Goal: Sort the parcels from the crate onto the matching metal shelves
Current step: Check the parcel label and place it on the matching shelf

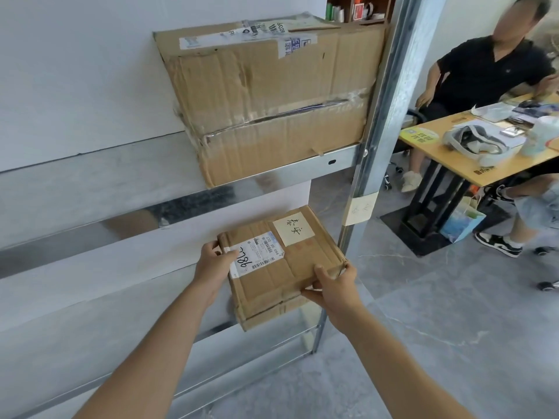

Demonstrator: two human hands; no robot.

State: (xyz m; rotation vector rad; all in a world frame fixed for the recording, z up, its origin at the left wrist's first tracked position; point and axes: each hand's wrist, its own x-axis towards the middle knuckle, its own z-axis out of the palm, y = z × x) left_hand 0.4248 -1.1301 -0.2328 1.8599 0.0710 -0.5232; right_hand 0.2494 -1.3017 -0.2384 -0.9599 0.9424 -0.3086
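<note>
A flat brown cardboard parcel (pixel 281 267) with a white shipping label and a cream handwritten note is held level in front of the metal shelf unit, over a lower shelf (pixel 211 331). My left hand (pixel 214 261) grips its left edge by the label. My right hand (pixel 334 284) grips its near right corner. A large, dented cardboard box (pixel 272 95) sits on the upper shelf (pixel 121 213), filling its right end. The crate is not in view.
The shelf's steel upright post (pixel 384 116) carries a cream paper tag (pixel 360 210). To the right stands a wooden table (pixel 453 158) with clutter; a seated person (pixel 484 74) and another person's legs (pixel 514 225) are beside it. Grey tile floor (pixel 423 328) lies below.
</note>
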